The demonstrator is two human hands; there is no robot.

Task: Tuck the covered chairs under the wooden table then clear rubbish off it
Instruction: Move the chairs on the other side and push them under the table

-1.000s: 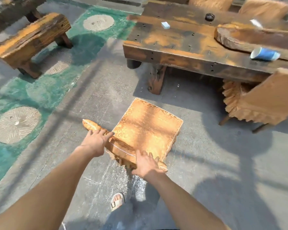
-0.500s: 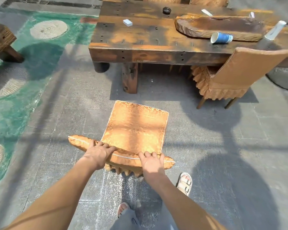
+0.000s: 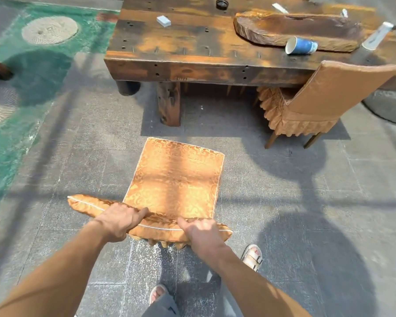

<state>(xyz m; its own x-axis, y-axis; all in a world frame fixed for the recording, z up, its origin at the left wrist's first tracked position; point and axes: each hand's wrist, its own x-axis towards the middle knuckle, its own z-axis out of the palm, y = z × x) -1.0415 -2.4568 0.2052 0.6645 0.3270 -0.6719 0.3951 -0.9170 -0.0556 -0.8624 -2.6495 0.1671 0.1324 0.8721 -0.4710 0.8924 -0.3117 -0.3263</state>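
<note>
A chair in a golden patterned cover stands on the paving in front of me, its seat facing the wooden table. My left hand and my right hand both grip the top of its backrest. A gap of paving lies between the seat's front edge and the table. A second covered chair sits at the right, partly under the table. On the tabletop lie a tipped blue paper cup, a small white box, a dark lid, white scraps and a white bottle.
A thick wooden slab rests on the table's right half. The table's leg stands straight ahead of the chair seat. Green flooring with round stone discs lies to the left. A grey stone block sits at the right edge.
The chair has turned square to the table and come closer to it. Both hands kept hold of the backrest, and the view has swung so the table sits straight ahead.
</note>
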